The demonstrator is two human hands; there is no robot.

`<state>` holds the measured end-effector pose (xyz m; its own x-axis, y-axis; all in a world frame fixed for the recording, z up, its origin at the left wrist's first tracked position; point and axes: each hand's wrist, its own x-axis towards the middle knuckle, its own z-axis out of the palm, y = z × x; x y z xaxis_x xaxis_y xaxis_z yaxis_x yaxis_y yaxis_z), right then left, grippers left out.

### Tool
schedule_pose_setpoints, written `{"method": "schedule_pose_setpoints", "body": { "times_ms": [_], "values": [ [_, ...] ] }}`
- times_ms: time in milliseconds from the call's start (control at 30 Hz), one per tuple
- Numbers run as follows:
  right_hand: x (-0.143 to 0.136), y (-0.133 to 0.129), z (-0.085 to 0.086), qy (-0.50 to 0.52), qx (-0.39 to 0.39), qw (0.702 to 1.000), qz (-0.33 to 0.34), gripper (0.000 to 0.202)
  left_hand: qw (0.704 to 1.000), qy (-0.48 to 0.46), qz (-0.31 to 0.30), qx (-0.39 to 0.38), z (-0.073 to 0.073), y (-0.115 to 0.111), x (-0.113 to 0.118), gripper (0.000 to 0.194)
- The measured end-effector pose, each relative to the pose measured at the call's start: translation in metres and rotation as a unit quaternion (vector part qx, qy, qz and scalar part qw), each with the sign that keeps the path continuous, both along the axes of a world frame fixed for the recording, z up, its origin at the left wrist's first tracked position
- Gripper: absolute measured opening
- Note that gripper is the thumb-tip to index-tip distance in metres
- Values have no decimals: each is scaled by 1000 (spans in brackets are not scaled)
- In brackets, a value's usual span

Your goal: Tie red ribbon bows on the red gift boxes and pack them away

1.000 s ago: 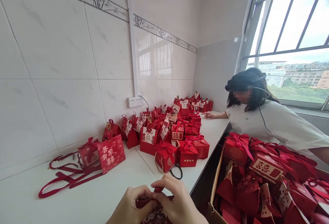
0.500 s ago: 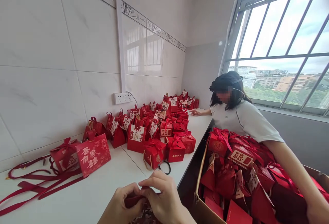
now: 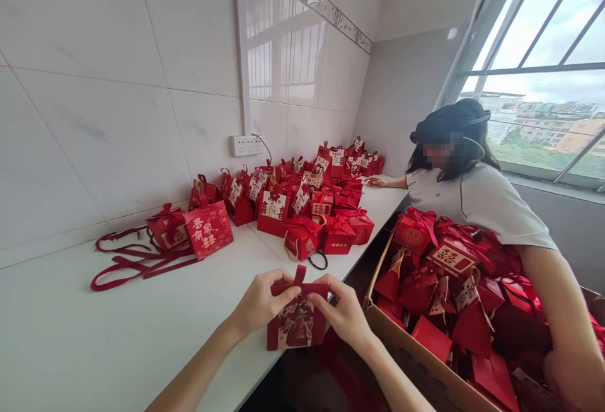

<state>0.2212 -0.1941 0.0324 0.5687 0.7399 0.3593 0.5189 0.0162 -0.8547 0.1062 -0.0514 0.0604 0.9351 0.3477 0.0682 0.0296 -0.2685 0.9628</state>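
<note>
Because its top edge presumably needed steadying, our left hand (image 3: pixel 263 302) and right hand (image 3: pixel 344 311) pinched a red, picture-fronted card box (image 3: pixel 297 325) upright at six o'clock.

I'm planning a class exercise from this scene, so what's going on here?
A person's left hand and right hand hold a red gift box with printed figures by its top, at the edge of the white counter. Decorated red boxes stand along the tiled wall, with loose red ribbon to the left. A co-worker has one arm over an open carton of more boxes.
</note>
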Motion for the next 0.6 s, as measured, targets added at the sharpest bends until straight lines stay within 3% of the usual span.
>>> {"method": "schedule_pose_setpoints", "body": {
  "times_ms": [100, 233, 333, 400, 500, 600],
  "values": [
    [-7, -7, 14, 96, 25, 995, -8, 27, 999, -6, -4, -47, 13, -7, 0, 31],
    [-16, -21, 46, 218, 14, 976, 11, 32, 997, -19, -39, -59, 55, -17, -2, 36],
    [-24, -30, 67, 259, 15, 966, 14, 34, 999, -50, -3, -22, 78, -24, -7, 32],
    [-31, -34, 77, 256, 11, 967, 11, 32, 996, -74, 52, 11, 82, -29, -11, 30],
    [-39, -35, 84, 220, 16, 975, -1, 28, 989, -91, 112, 13, 77, -29, -18, 33],
    [-34, -28, 84, 228, 80, 969, -57, 28, 988, -112, 80, -71, 73, -21, -20, 49]
  ]
}}
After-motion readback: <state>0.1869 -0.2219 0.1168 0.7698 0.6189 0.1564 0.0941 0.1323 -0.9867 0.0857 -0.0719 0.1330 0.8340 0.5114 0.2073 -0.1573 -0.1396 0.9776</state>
